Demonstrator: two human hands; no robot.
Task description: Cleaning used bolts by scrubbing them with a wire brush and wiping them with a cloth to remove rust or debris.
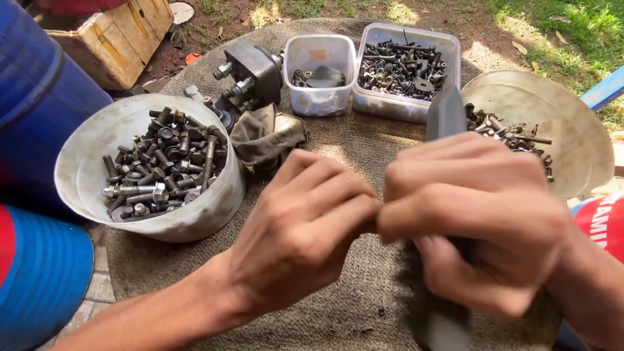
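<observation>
My right hand point(474, 221) is closed around a long dark grey flat tool point(446, 116) whose end sticks up above the fist and whose lower part blurs below it. My left hand point(305, 227) has its fingers pinched together against the right hand's fingers. Whatever small thing sits between the fingertips is hidden. Both hands hover over a round surface covered with brown cloth point(364, 143).
A white bowl point(78, 169) of bolts stands at left, a crumpled rag point(263, 136) and a dark metal part point(253, 71) behind it. Two clear tubs point(318, 97) point(390, 107) of hardware sit at the back. A shallow pan point(552, 110) with bolts lies at right. Blue barrels point(39, 97) are at left.
</observation>
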